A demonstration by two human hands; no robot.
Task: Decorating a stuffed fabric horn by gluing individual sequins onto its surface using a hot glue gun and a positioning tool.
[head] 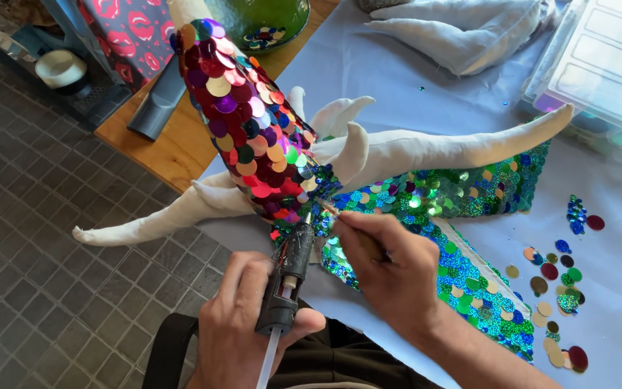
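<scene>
My left hand [242,328] grips a black glue gun [287,277], its tip pointing up at the underside of a white sculpted creature [397,148]. The creature's body is partly covered in large red, purple and gold sequins [242,108] and in smaller blue and green sequins [455,191]. My right hand [390,270] holds a thin wooden stick [340,220], its tip touching the sequins right beside the glue gun's tip. White limbs stick out to the left [152,220] and right [498,140].
Loose sequins [559,288] lie scattered on the pale cloth [613,245] at the right. A clear plastic organiser box [606,68] sits top right, a green bowl [264,21] at the top, more white shapes [462,32] behind. The wooden table edge [174,148] meets grey floor tiles [44,302].
</scene>
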